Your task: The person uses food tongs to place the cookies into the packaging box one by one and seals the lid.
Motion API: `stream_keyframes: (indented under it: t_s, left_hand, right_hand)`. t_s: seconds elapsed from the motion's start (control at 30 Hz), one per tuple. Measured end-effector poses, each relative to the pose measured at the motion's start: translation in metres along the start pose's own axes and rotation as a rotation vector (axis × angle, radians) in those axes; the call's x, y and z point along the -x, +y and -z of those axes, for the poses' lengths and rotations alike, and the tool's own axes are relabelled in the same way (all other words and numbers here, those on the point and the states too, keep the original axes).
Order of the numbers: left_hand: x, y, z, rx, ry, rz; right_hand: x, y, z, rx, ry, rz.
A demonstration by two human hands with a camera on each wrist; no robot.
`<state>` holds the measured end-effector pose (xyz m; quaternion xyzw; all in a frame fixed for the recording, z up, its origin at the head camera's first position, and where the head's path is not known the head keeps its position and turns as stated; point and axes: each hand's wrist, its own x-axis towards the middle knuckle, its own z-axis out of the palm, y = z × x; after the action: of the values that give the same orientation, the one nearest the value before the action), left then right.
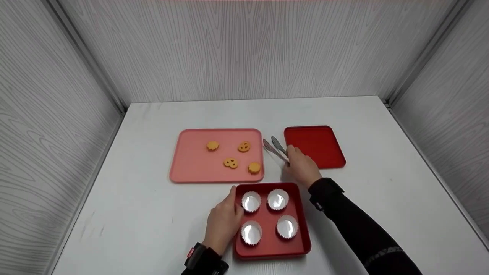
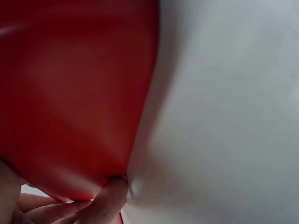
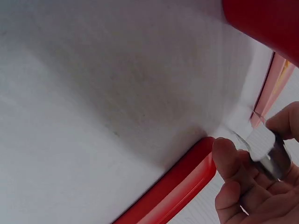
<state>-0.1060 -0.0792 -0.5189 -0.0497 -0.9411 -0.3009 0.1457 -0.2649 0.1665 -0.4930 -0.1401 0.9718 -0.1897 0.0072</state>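
My left hand grips the left wall of a deep red square baking pan. Inside the pan stand several silvery-white paper baking cups. In the left wrist view, fingers curl at the pan's edge. Right of the pan's far corner, my right hand holds small metal tongs, their two arms spread apart and pointing up-left beside the pink tray. The right wrist view shows the tongs' bent end between thumb and fingers.
Beyond the pan lies a pink tray with two pretzel-shaped cookies and two scalloped round cookies. A shallow red tray sits at the right, near my right hand. Pale wood-grain panels enclose the white table.
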Motion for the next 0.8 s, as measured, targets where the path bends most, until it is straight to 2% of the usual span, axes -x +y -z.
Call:
stream_keyframes:
  t_s: [0.1, 0.37, 0.6, 0.8]
  left_hand:
    - [0.000, 0.000, 0.000, -0.003, 0.003, 0.001]
    - [0.000, 0.000, 0.000, -0.011, -0.004, 0.008]
    - [-0.002, -0.001, 0.000, -0.009, -0.012, 0.026]
    - [-0.002, 0.000, 0.000, -0.014, -0.003, 0.025]
  right_hand:
    - [0.002, 0.001, 0.004, -0.041, 0.051, -0.025]
    - [0.012, 0.008, 0.013, -0.083, 0.143, 0.042]
    - [0.022, 0.008, 0.024, -0.180, 0.056, 0.056]
    - [0.028, 0.009, 0.029, -0.115, -0.008, 0.249]
